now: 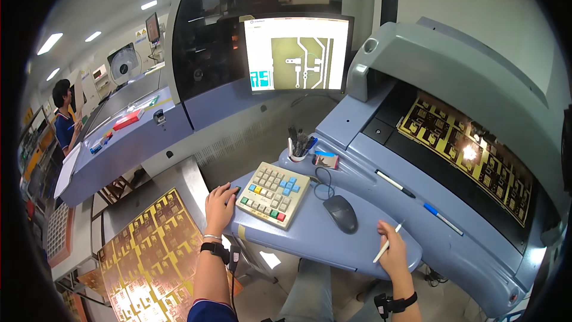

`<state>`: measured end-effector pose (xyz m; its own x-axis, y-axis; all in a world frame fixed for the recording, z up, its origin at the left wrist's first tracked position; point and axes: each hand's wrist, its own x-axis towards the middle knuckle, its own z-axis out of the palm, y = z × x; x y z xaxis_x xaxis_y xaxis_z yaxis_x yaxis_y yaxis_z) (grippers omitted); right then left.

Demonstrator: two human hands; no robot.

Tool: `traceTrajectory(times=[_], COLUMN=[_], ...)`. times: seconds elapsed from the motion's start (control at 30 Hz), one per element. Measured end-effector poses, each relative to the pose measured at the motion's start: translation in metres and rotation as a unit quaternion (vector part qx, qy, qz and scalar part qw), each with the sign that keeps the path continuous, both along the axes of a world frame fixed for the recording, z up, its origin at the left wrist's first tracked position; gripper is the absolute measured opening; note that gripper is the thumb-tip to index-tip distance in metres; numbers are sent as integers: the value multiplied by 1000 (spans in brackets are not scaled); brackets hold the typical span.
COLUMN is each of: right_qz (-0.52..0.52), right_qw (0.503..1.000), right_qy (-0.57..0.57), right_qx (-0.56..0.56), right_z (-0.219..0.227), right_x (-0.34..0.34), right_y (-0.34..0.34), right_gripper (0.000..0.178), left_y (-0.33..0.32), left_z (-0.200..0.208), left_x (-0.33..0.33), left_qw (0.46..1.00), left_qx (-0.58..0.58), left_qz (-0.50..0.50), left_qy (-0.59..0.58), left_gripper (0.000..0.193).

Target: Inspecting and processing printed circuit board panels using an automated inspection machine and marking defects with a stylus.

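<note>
My left hand [220, 206] lies at the left edge of a beige keypad [273, 195] with coloured keys, its fingers stretched out. A small dark thing [238, 190] shows by its fingertips; I cannot make out what it is. Between the fingers of my closed right hand [393, 251] is a slim white pen-shaped tool [381, 251], its thin end pointing up and away. That hand is over the right part of the blue-grey shelf [322, 244]. A black mouse [341, 213] rests between the keypad and my right hand, touched by neither.
A monitor [298, 53] shows an enlarged circuit pattern. On the right, a patterned copper panel [471, 155] lies lit inside the machine [453, 65]; a marker [395, 183] and blue-capped pen [443, 219] lie before it. Another panel [152, 256] is lower left. A person [64, 116] stands far left.
</note>
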<state>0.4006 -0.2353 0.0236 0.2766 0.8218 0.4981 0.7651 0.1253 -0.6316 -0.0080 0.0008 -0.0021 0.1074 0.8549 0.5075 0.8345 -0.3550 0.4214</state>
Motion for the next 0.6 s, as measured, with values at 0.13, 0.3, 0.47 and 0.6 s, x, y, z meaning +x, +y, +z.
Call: traceTrajectory(times=[0.13,0.3,0.47,0.6], right_qz=[13,36,34,31], right_qw=[997,995,995,995], right_qy=[-47,-96,-91,-92], right_qx=[-60,-19,-22,-19], right_z=[8,11,10,9], right_x=[-4,-9,-9,-8], right_y=[0,0,-1,0], right_gripper=[38,34,33,32], left_y=[1,3,2,0], left_z=[1,-1,0,1], left_x=[0,-1,-1,0], left_qw=[1000,1000,1000,1000], left_qx=[8,10,13,17], left_qz=[-2,-3,-4,-5], left_qy=[1,0,-4,-6], left_gripper=[26,26,26,26])
